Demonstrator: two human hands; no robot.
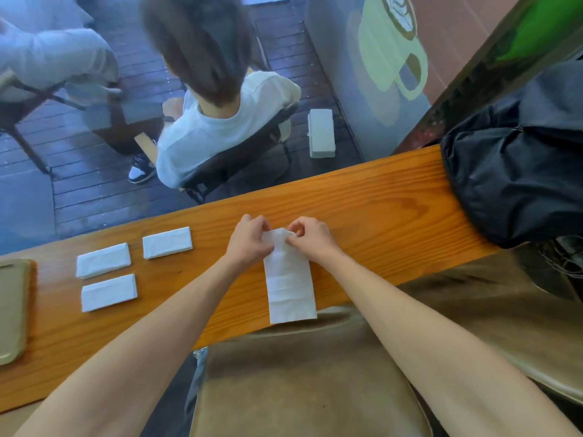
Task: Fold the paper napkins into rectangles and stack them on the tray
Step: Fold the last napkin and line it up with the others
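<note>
A long orange wooden surface (pixel 362 200) ran along a window, with a tan cushioned seat (pixel 299 389) nearest the camera, below its near edge. On the surface lay a long white napkin (pixel 288 285), its near end reaching the surface's near edge. At the napkin's far end the left hand (pixel 250 241) and the right hand (pixel 310 236) each had curled fingers pinching a corner of the paper. Left of that napkin, well apart from it, three folded napkins (pixel 104 260) lay as separate rectangles, not stacked. Farther left of the napkin, a tan tray (pixel 14 310) sat at the edge of view, with nothing visible on the part in view. Right of the napkin and farther back, a dark bag (pixel 511 171) rested on the surface's end. Beyond the glass, a seated person (pixel 217 121) in a pale shirt faced away.
</note>
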